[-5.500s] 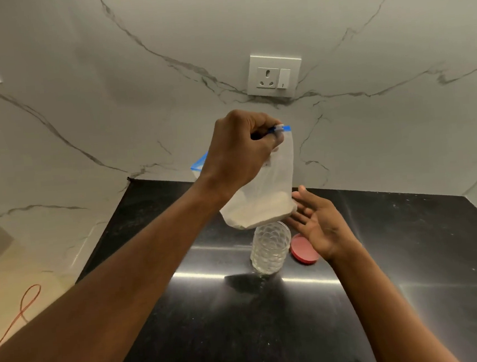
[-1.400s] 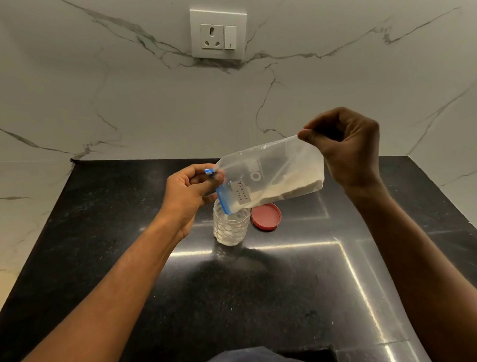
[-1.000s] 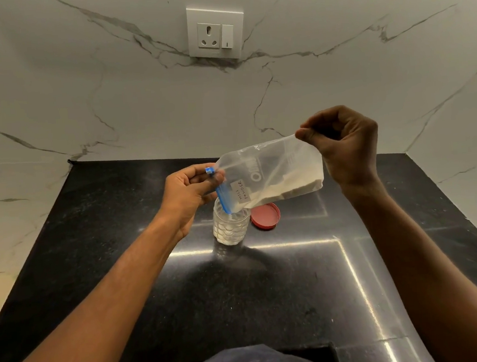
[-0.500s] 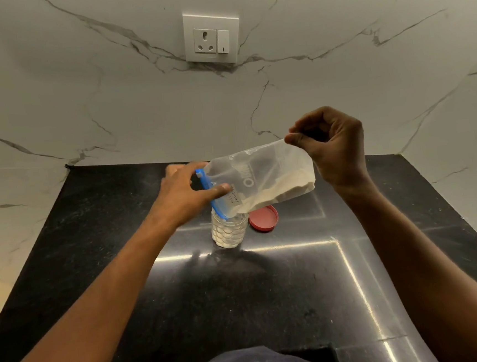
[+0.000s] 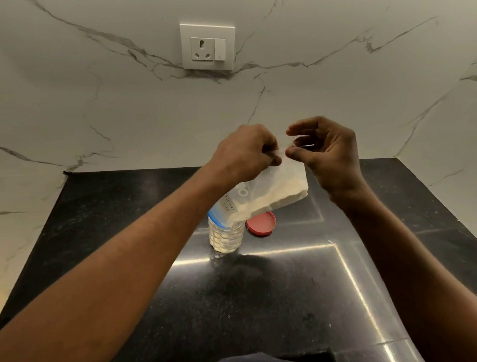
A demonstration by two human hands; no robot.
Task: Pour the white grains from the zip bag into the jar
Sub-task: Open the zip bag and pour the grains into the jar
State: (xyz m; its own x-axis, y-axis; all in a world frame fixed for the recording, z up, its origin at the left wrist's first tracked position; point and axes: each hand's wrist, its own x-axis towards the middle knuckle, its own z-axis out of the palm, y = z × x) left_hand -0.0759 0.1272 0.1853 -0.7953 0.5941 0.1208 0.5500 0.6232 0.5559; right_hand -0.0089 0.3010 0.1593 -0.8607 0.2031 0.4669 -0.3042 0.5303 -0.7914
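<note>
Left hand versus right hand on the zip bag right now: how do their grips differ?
The left hand is closed, pinching the raised bottom edge of the zip bag; the right hand is loosely open, its fingertips at that edge, and whether they touch it is unclear. The left hand shows its back to the camera; the right hand shows curled fingers and its palm side. Both are raised above the jar, at the bag's upper end.

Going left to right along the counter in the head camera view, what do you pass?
jar → red lid → right hand. The zip bag overlaps several, so it is left out.
</note>
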